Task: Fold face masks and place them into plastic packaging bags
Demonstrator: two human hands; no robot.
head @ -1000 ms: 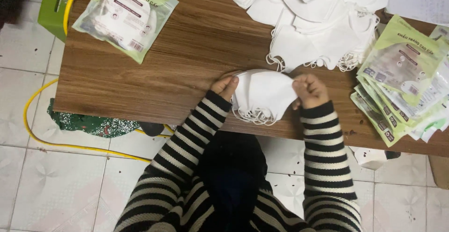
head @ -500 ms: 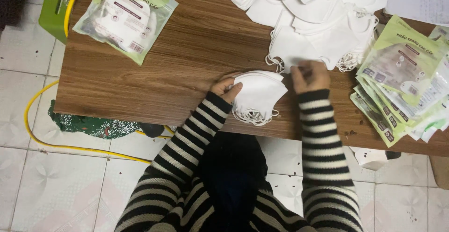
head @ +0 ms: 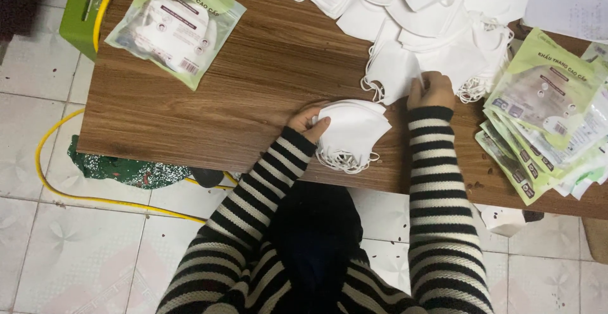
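Note:
A small stack of folded white face masks (head: 351,133) lies near the front edge of the brown wooden table (head: 253,92), ear loops spilling toward me. My left hand (head: 308,121) rests on the stack's left side, fingers curled on it. My right hand (head: 430,89) has reached up to the big loose pile of white masks (head: 418,16) at the back and pinches the edge of one mask (head: 396,73) at the pile's near side. Both arms wear black-and-white striped sleeves.
A filled green-and-clear mask packet (head: 174,25) lies at the table's back left. Several empty green packets (head: 544,117) are fanned at the right edge. A yellow cable (head: 69,193) and a green box (head: 82,6) are on the tiled floor at left.
My right hand left the stack and moved up and right to the loose pile, where it now grips a mask. My left hand stayed on the stack.

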